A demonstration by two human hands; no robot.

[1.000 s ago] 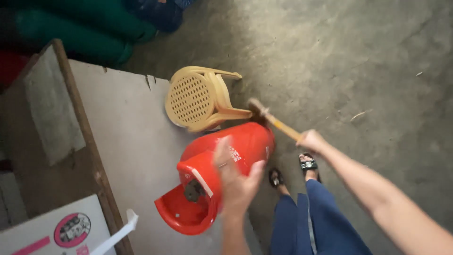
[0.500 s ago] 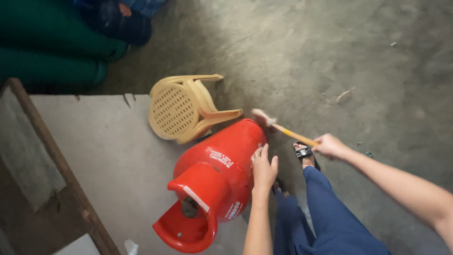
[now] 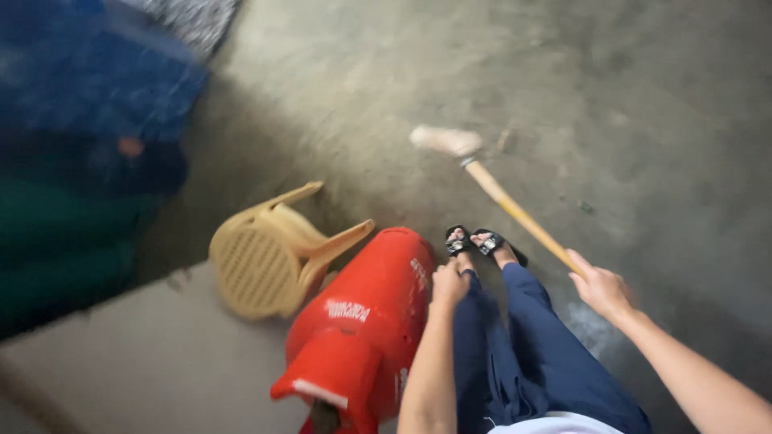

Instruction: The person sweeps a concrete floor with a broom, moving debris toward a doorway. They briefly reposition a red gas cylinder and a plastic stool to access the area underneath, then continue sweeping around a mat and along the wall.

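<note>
My left hand (image 3: pixel 449 283) rests curled against the side of a red gas cylinder (image 3: pixel 366 321) lying tilted on the concrete floor (image 3: pixel 627 96). My right hand (image 3: pixel 601 289) grips the yellow wooden handle of a hammer (image 3: pixel 498 193), its head raised above the floor, apart from the cylinder. A tan plastic stool (image 3: pixel 269 253) lies tipped just beside the cylinder. My sandalled feet (image 3: pixel 478 243) stand between cylinder and hammer.

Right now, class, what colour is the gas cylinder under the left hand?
Bright red; the gas cylinder shows it best in the head view.
</note>
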